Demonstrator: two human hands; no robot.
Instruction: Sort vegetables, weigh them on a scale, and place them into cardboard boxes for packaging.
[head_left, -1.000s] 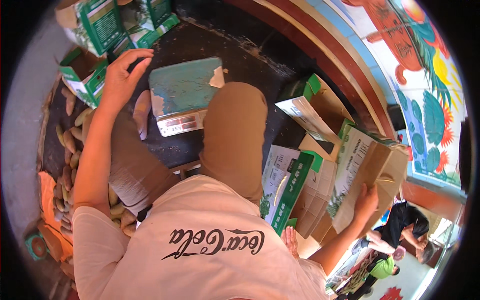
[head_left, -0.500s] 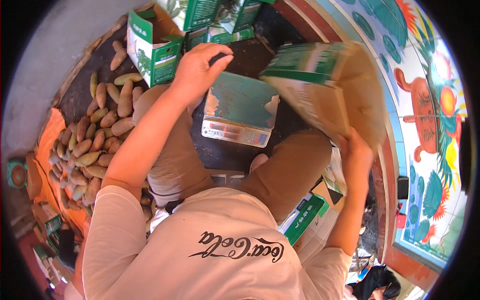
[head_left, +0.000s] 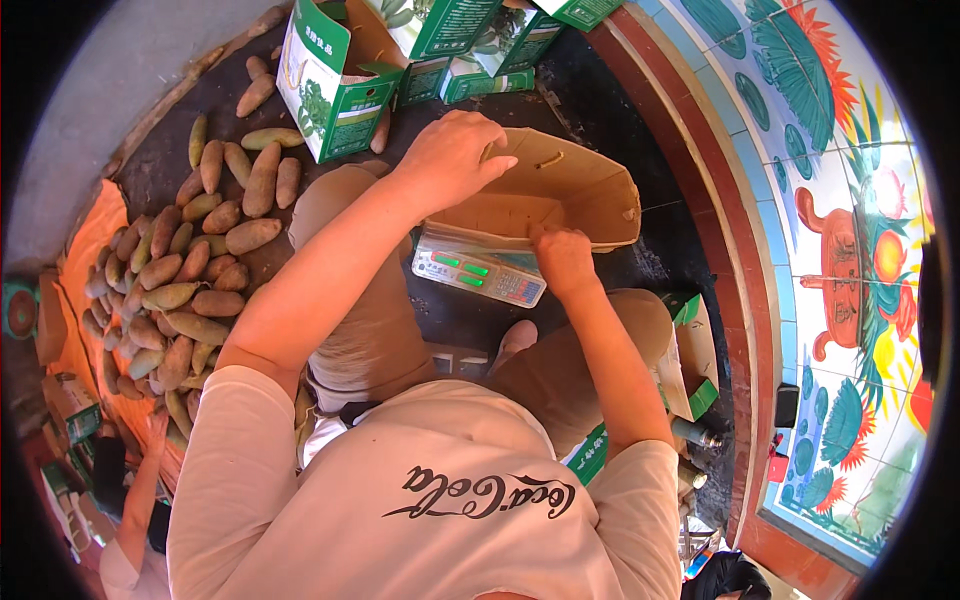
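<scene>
An open cardboard box point(head_left: 590, 195), its brown inside facing up, rests over the digital scale point(head_left: 478, 276). The scale's platform is hidden beneath it, while its lit green displays and keypad show in front. At the near edge of the box, my right hand point(head_left: 563, 258) has its fingers closed on the cardboard. My left hand point(head_left: 455, 158) hovers over the left end of the box, thumb and fingers apart, with nothing seen between them.
Elongated brown and greenish root vegetables point(head_left: 170, 300) are heaped on the left, partly on an orange sheet point(head_left: 85, 250). Green-and-white boxes point(head_left: 340, 110) stand at the far side. Another open box point(head_left: 690, 360) is by my right knee. Another person's arm point(head_left: 143, 490) reaches in lower left.
My right hand has brought the box from the right onto the scale, its opening now upward. My left hand has moved slightly right and nearer. The scale's displays have turned from red to green.
</scene>
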